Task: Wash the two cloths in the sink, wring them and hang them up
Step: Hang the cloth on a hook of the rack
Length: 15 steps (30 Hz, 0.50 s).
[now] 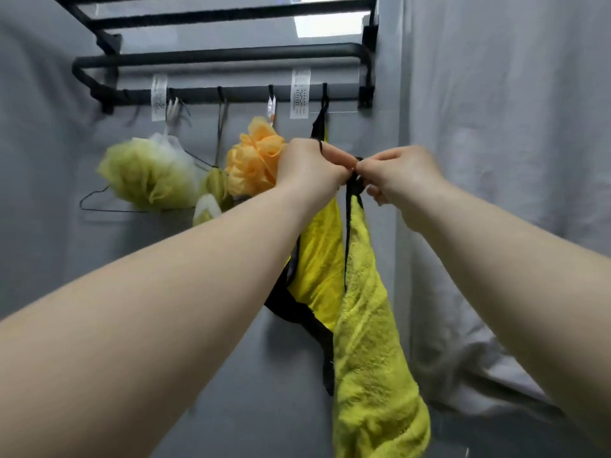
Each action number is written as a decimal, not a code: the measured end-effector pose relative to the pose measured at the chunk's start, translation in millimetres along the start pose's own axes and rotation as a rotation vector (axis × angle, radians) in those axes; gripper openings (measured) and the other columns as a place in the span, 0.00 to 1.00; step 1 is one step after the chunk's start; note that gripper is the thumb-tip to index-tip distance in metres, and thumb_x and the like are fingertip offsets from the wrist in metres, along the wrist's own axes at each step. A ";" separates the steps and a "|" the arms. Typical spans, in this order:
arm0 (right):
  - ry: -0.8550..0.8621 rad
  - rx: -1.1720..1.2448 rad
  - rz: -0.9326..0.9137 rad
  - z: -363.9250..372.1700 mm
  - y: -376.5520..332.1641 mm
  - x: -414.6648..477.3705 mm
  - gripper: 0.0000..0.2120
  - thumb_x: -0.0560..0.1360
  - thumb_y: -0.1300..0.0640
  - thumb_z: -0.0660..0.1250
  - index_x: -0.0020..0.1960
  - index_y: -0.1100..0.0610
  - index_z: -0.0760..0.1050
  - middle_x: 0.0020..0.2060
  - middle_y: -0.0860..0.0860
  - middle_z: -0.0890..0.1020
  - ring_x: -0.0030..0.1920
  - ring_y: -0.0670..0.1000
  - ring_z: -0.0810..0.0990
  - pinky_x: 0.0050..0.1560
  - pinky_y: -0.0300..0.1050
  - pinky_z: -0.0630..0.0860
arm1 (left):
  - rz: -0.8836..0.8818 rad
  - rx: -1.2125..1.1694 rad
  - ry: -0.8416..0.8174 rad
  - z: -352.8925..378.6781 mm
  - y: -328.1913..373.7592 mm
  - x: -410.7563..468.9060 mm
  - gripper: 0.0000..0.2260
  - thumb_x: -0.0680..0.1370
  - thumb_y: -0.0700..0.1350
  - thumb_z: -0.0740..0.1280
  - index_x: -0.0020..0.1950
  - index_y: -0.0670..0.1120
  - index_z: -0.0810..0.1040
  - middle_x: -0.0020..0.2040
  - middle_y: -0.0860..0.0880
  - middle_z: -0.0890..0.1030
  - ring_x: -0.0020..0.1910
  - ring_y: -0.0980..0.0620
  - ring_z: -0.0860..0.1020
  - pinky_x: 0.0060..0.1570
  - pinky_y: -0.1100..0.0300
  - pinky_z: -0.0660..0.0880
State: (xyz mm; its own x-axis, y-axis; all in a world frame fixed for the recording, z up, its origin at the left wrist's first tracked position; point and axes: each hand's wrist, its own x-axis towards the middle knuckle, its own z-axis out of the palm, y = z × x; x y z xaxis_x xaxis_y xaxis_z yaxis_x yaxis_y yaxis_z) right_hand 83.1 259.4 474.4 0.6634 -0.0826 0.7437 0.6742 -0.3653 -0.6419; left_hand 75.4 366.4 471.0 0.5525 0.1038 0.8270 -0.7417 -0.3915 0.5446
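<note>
both arms up at the rack now, left hand point(310, 163) and right hand point(396, 173) meeting knuckle to knuckle just under the rail. the fingertips of both pinch a thin black loop point(357, 180), a cord-like tab sewn to the corner of the front cloth point(370, 358); the right hand's lower fingers curl loosely beneath, the left hand's are bunched tight. that front cloth is fluffy, lime-yellow terry with a black edge binding, and it drops from the pinch in a long, soft, crumpled drape

right behind it, touching it, hangs the back cloth point(325, 246), the same plush yellow with a wide black trim. its narrow black strap runs up to the rightmost hook point(325, 94) of the matte black metal rack point(224, 57), which is all round tubes and slim pegs

to the left, a frilly orange mesh pouf point(254, 160) sits against the left hand. further left are a gauzy green-and-white pouf point(145, 173) and a thin wire hanger point(99, 201). two white paper labels point(300, 94) dangle from the rail. creased pale sheeting point(496, 160) covers the wall on the right
</note>
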 end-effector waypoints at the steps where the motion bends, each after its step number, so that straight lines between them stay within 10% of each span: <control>1: 0.000 -0.008 0.000 7.1 3.1 9.5 0.14 0.71 0.63 0.64 0.27 0.55 0.73 0.27 0.56 0.74 0.26 0.51 0.67 0.29 0.42 0.66 | 0.027 0.031 -0.007 -1.1 -9.0 11.6 0.08 0.71 0.33 0.67 0.40 0.45 0.83 0.33 0.52 0.78 0.41 0.51 0.78 0.52 0.54 0.79; 15: 0.279 -0.376 -0.104 83.9 -10.4 165.5 0.12 0.77 0.64 0.56 0.52 0.67 0.76 0.31 0.54 0.72 0.32 0.50 0.72 0.52 0.50 0.77 | 0.260 0.017 -0.016 -2.6 -67.0 190.4 0.10 0.75 0.37 0.63 0.49 0.47 0.83 0.51 0.46 0.83 0.51 0.49 0.79 0.51 0.59 0.75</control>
State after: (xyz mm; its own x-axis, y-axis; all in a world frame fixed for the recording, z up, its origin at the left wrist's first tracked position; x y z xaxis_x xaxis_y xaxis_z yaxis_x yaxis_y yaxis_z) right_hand 213.2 327.4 588.5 0.4513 -0.2550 0.8552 0.5337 -0.6909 -0.4877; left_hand 229.2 414.8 592.3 0.3505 -0.0170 0.9364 -0.8529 -0.4187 0.3117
